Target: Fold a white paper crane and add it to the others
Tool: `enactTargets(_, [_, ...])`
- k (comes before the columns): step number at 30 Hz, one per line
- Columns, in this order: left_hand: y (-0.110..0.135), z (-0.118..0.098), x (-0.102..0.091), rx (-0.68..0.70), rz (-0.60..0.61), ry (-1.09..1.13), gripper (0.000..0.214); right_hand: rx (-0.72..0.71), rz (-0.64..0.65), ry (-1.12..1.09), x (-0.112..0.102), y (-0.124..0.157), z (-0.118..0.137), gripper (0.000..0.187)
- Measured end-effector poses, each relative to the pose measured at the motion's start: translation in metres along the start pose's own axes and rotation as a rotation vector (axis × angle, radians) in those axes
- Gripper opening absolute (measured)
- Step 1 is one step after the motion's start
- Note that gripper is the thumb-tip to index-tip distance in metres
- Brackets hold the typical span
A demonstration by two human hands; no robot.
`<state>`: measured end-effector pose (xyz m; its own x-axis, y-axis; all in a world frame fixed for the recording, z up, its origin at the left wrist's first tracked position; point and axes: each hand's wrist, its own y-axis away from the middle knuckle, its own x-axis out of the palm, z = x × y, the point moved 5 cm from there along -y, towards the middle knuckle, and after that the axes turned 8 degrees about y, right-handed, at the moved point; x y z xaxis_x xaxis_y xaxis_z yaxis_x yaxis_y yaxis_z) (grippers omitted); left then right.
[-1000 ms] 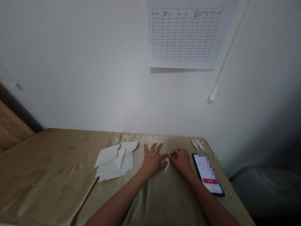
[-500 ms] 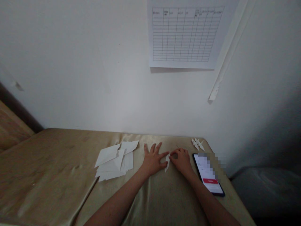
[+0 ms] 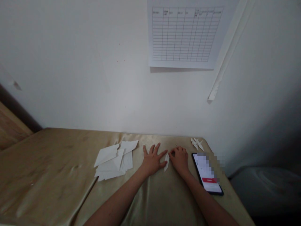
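Observation:
Between my two hands lies a small, narrow piece of folded white paper [image 3: 166, 164], flat on the surface. The fingers of my left hand [image 3: 152, 160] are spread, and its thumb and index finger rest on the paper's left side. At the upper right edge of the paper, my right hand [image 3: 180, 159] is closed with thumb and index finger pinched together on it. Its other fingers are curled, and the fingertips are partly hidden.
Several loose white paper sheets [image 3: 113, 161] overlap left of my hands. Small folded paper figures [image 3: 197, 143] sit by the far right corner, above a phone [image 3: 211, 185] with a lit screen. A wall with a printed table sheet [image 3: 183, 37] rises behind the brown covered surface [image 3: 51, 175].
My right hand has shifted very slightly left along the folded paper's edge. The left hand stays in place with its fingers spread.

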<state>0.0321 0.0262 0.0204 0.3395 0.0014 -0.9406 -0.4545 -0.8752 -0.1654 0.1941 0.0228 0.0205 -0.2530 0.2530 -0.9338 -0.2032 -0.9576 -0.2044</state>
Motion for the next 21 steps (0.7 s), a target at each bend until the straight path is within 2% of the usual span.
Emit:
enactTargets(9, [0.0011,-0.0011,-0.0012,0.024,-0.026,0.027,0.057,-0.018,-0.061,0.042,0.0030,-0.0016,0.0005,0.021])
enactTargets(14, [0.0004,-0.0014,-0.0050,-0.004,-0.039,0.080,0.058,-0.044,-0.043,-0.008,0.0034,-0.0014,-0.0040,0.022])
enactTargets(21, [0.0010,0.0001,-0.0090,-0.045,-0.105,0.108,0.041,-0.087,0.015,-0.128,-0.0008,0.0075,-0.0036,0.022])
